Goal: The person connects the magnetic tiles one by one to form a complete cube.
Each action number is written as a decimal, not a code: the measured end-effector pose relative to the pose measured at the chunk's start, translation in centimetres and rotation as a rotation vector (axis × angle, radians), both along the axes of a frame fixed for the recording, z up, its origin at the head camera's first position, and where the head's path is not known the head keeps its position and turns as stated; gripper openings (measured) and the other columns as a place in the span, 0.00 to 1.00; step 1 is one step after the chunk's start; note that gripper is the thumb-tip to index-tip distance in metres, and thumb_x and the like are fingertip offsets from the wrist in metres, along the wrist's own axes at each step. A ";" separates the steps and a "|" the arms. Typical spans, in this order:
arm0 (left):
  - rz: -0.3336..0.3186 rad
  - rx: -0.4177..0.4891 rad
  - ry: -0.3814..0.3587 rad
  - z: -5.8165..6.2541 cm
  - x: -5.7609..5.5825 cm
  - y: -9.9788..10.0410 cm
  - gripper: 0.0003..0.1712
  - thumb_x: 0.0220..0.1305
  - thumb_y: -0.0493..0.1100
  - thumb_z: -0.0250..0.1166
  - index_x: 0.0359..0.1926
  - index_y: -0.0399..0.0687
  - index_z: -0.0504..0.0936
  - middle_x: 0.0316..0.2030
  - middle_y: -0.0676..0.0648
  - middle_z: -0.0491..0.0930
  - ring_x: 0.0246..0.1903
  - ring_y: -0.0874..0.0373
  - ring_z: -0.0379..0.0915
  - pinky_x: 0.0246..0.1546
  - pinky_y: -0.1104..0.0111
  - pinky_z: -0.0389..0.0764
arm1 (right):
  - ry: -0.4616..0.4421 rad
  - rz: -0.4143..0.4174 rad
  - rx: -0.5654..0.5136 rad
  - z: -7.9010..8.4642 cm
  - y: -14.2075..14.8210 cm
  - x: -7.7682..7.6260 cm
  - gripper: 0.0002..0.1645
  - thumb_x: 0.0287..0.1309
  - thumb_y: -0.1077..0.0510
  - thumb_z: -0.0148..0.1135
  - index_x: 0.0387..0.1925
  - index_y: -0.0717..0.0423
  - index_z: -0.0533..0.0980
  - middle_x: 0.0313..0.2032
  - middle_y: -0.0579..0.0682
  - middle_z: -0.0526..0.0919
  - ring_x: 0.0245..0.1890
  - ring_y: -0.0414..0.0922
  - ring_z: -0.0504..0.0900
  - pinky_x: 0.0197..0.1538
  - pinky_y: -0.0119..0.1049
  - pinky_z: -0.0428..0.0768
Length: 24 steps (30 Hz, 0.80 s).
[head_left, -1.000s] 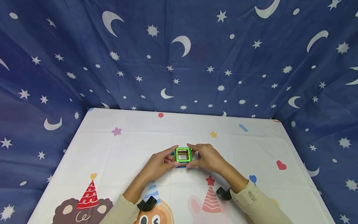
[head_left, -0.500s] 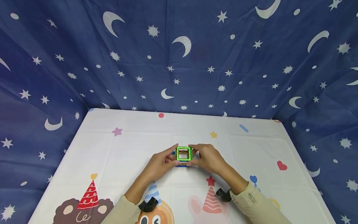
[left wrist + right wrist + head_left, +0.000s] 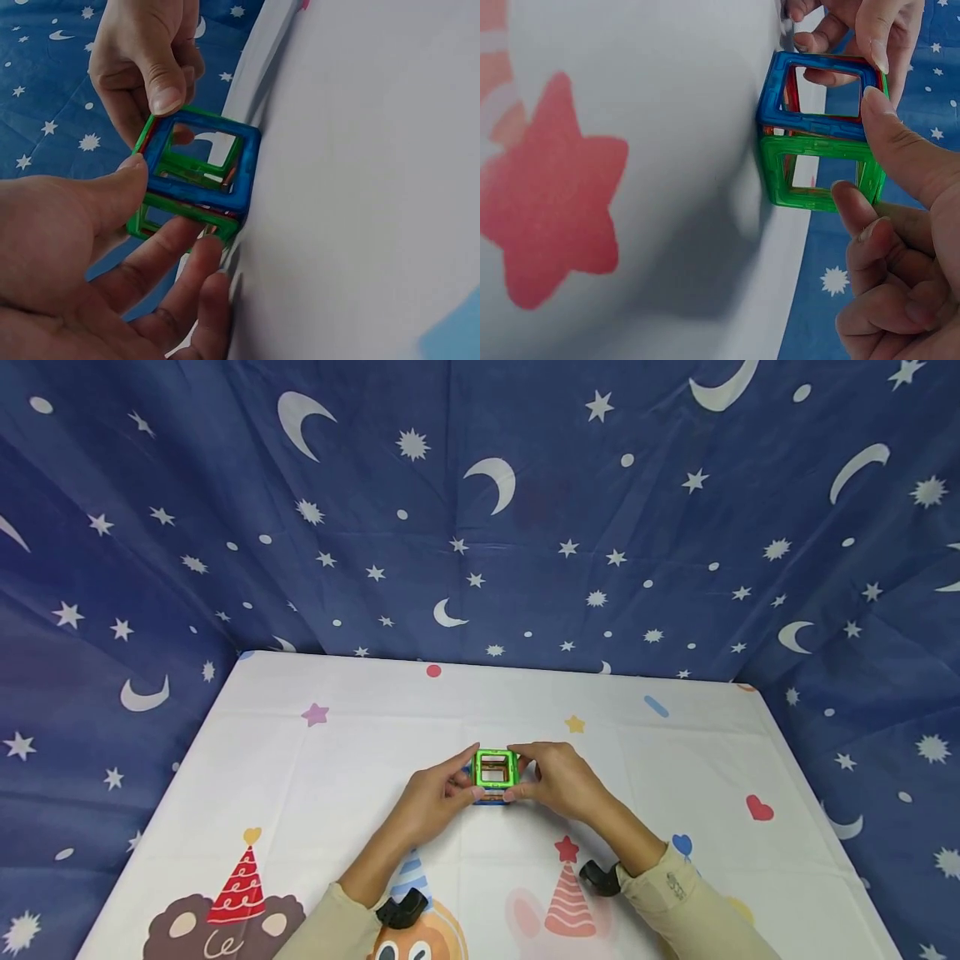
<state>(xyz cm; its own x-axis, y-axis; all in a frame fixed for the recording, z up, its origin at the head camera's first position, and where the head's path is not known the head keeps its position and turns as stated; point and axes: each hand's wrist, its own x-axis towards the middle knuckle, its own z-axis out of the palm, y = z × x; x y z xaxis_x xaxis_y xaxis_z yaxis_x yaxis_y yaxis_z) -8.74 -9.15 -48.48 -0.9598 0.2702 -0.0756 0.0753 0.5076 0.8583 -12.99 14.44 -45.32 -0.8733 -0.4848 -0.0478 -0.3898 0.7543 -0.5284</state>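
A small cube of square magnetic tiles (image 3: 495,752) stands on the table in front of me. Its top frame is green, and the side facing me is a blue frame (image 3: 247,172). In the right wrist view a green side frame (image 3: 787,196) meets the blue one at a corner. My left hand (image 3: 433,802) grips the cube from the left, thumb at the near upper corner and fingers along the side. From the right, my right hand (image 3: 558,783) holds it the same way, thumb on the near edge. Red edges show inside; the far side is mostly hidden.
A white tablecloth (image 3: 360,777) with printed party animals, stars and hearts covers the table. Behind and at both sides hangs a dark blue curtain (image 3: 525,602) with moons and stars. Black wrist straps (image 3: 402,908) sit at both sleeves.
The cube's green top has shifted very slightly right and up in the head view. Both hands keep their grip, and the view itself has drifted a little.
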 end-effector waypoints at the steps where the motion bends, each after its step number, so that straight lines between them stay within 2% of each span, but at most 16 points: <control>1: -0.001 -0.003 0.005 0.1 -0.2 0.0 0.37 0.69 0.48 0.69 0.76 0.61 0.67 0.40 0.53 0.83 0.35 0.65 0.77 0.38 0.72 0.79 | -0.003 0.001 -0.001 0.1 0.0 -0.2 0.43 0.43 0.44 0.84 0.60 0.56 0.81 0.36 0.39 0.85 0.25 0.35 0.73 0.27 0.28 0.72; 5: -0.018 -0.025 0.032 0.3 -1.2 0.3 0.37 0.68 0.46 0.70 0.75 0.58 0.69 0.40 0.53 0.85 0.32 0.65 0.76 0.36 0.72 0.78 | -0.020 0.003 -0.002 0.2 0.3 -1.0 0.42 0.44 0.45 0.83 0.61 0.56 0.80 0.36 0.40 0.86 0.26 0.35 0.74 0.27 0.28 0.74; 10: -0.075 -0.033 0.066 0.5 -2.9 1.0 0.36 0.67 0.45 0.70 0.74 0.53 0.70 0.39 0.52 0.85 0.30 0.65 0.75 0.34 0.73 0.77 | -0.019 -0.031 -0.002 0.4 1.2 -1.8 0.42 0.45 0.45 0.83 0.61 0.56 0.80 0.37 0.42 0.86 0.26 0.37 0.74 0.28 0.30 0.74; 14: -0.113 -0.050 0.081 0.7 -3.9 1.4 0.36 0.66 0.45 0.71 0.74 0.51 0.71 0.38 0.52 0.85 0.27 0.65 0.74 0.31 0.73 0.76 | -0.033 -0.036 -0.020 0.0 1.8 -2.2 0.42 0.45 0.46 0.83 0.62 0.56 0.80 0.37 0.43 0.86 0.27 0.37 0.75 0.29 0.30 0.75; 19: -0.131 -0.078 0.095 0.7 -4.2 1.4 0.36 0.66 0.46 0.72 0.72 0.50 0.72 0.38 0.53 0.85 0.28 0.65 0.74 0.32 0.72 0.76 | -0.053 -0.037 -0.036 -0.5 2.1 -2.3 0.43 0.45 0.45 0.83 0.63 0.55 0.79 0.37 0.42 0.86 0.26 0.37 0.75 0.29 0.30 0.75; 24: -0.132 -0.096 0.079 0.6 -3.6 0.6 0.40 0.65 0.48 0.72 0.75 0.51 0.68 0.38 0.54 0.85 0.30 0.67 0.75 0.35 0.71 0.78 | -0.074 -0.015 -0.042 -0.4 2.3 -2.0 0.47 0.46 0.42 0.81 0.66 0.56 0.76 0.39 0.43 0.86 0.26 0.37 0.74 0.29 0.30 0.74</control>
